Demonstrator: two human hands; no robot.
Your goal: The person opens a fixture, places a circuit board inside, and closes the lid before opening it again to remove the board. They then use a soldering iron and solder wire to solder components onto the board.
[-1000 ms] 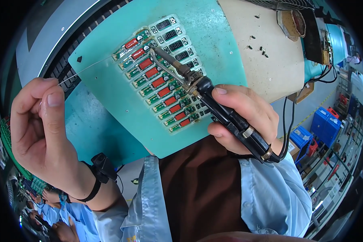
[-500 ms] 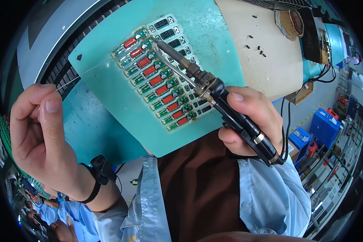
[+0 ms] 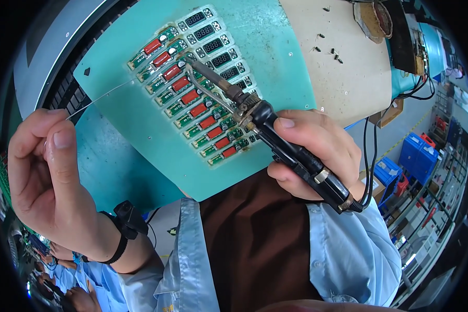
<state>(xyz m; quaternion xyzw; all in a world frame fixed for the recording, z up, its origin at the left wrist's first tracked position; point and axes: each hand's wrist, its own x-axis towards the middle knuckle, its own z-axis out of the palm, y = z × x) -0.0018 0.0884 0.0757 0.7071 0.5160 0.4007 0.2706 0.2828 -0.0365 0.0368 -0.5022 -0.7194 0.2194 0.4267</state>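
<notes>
My left hand point(image 3: 62, 182) pinches a thin solder wire point(image 3: 95, 100) between thumb and forefinger. The wire runs up toward the upper boards' left ends. My right hand point(image 3: 320, 143) grips a black soldering iron point(image 3: 301, 161) with a thin metal tube along its shaft. Its tip touches or hovers just over one of the upper boards; I cannot tell which. Several small green circuit boards point(image 3: 198, 109) sit in a slanting row in a teal plate point(image 3: 151, 122). Each bears a red component, and dark display modules point(image 3: 212, 46) line their right side. The iron covers some of these.
Small black components point(image 3: 334, 51) lie scattered on the beige surface point(image 3: 343, 93) at the upper right, near a brown holder point(image 3: 369, 23). Black cables point(image 3: 370, 156) trail from the iron. Blue bins point(image 3: 418, 153) stand at the right. Other people in blue point(image 3: 96, 291) are at lower left.
The teal plate with its boards has shifted left and slightly up. The iron's tip has moved left and down, onto a lower board in the row. My left hand has shifted slightly left.
</notes>
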